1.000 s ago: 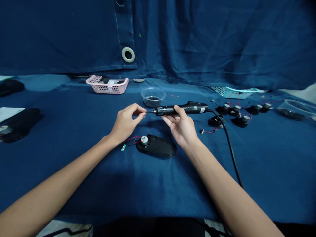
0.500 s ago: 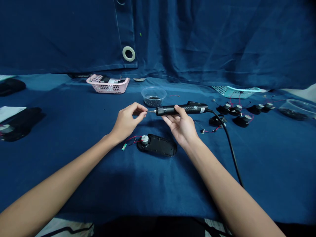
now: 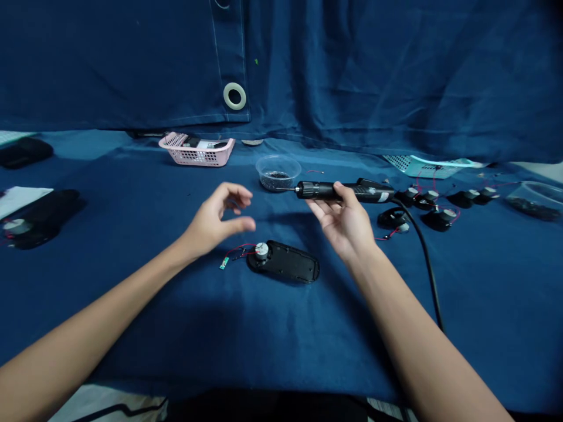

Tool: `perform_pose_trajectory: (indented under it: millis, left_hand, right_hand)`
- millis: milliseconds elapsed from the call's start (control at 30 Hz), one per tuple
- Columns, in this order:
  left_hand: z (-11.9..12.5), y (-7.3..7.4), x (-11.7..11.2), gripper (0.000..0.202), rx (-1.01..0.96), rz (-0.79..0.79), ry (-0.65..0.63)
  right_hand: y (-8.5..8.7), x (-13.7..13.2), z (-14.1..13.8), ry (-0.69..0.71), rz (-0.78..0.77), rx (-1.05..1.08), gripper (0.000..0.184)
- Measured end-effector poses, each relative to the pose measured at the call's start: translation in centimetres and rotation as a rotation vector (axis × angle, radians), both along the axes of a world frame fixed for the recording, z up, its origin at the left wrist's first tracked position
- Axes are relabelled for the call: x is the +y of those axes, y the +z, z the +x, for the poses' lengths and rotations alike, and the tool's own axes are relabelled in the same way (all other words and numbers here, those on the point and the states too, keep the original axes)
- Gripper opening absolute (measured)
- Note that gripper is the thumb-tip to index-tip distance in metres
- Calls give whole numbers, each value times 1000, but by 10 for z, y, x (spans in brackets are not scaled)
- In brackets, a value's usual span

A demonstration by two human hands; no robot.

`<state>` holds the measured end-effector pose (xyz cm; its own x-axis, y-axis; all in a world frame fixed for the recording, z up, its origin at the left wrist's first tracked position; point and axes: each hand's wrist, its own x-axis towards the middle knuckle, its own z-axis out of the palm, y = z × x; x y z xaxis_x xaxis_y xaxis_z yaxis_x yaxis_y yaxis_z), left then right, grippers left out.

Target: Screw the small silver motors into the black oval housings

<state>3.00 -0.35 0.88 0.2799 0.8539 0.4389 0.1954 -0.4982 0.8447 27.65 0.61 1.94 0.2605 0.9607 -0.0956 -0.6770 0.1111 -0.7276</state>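
Observation:
My right hand [image 3: 345, 225] is closed around a black electric screwdriver [image 3: 328, 190], held level with its thin bit pointing left. My left hand [image 3: 224, 217] hovers left of the bit tip, thumb and fingers apart, with nothing visible in it. Below and between the hands, a black oblong plastic housing [image 3: 292, 262] lies on the blue cloth, its inner side up. A round silvery motor [image 3: 261, 251] sits at its left end. Red and black wires run from the motor to a small green circuit board [image 3: 224, 262] on the cloth.
Behind the bit stands a clear round bowl [image 3: 278, 173] of small dark screws. A pink basket [image 3: 197, 151] and a turquoise basket [image 3: 433, 166] stand at the back. Several motor assemblies [image 3: 440, 218] lie at right, beside the screwdriver's black cable [image 3: 422, 252]. Another dark housing [image 3: 48, 220] lies left.
My left hand has let go of the screwdriver bit and opened. My right hand has carried the screwdriver a little to the right, while the view shifted slightly.

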Motion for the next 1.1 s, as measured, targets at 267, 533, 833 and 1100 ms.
perform_pose_trajectory:
  millis: [267,533,833,1100]
  left_hand:
    - [20,-13,-30,69,760,-71,-322]
    - [3,-9,-15,58,-22,-646,-491]
    - [-1,-11,-15,52,-609,-857,-738]
    - [0,-10,-14,53,-601,-865,-722]
  right_hand:
    - [3,4,9,-47,19,-7,9]
    - [9,3,10,-64,-14,16,8]
    - [14,4,20,-119,-4,36,7]
    - [14,4,17,-114,-18,34,8]
